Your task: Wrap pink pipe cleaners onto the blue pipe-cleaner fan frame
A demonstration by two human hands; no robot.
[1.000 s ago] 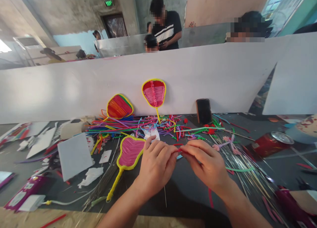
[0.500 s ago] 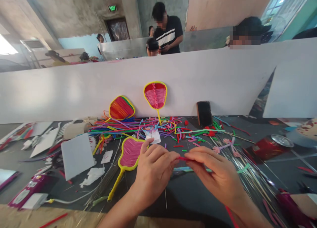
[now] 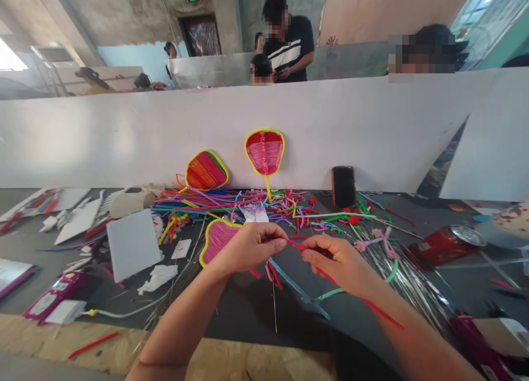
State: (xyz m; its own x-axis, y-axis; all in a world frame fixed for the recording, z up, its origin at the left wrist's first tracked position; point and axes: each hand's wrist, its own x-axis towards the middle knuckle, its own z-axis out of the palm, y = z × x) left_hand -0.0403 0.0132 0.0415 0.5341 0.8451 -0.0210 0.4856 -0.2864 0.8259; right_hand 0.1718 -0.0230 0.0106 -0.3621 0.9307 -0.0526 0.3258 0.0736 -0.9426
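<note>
Between my two hands a pinkish-red pipe cleaner [image 3: 296, 243] is stretched in a short span. My left hand [image 3: 258, 247] pinches one end with thumb and fingers. My right hand [image 3: 336, 262] grips it a little farther along, and a red length trails past the right wrist. A pink fan shape with a yellow rim [image 3: 221, 239] lies by my left hand, its handle hidden behind my forearm. Below the hands are a light-blue strip [image 3: 300, 286] and a thin wire [image 3: 275, 309]. Several cut red and pink pieces lie close by.
Behind a pile of coloured pipe cleaners [image 3: 194, 200], two more fans, one pink [image 3: 264, 154] and one orange-red [image 3: 206, 170], lean on a white partition [image 3: 124, 144]. A phone [image 3: 344, 186], a red can [image 3: 448, 245] and wires [image 3: 413, 282] lie rightward. People are beyond the partition.
My hands have turned and moved slightly upward, with the left fingers now curled inward. More of the pipe cleaner shows between them. The light-blue strip below is more exposed.
</note>
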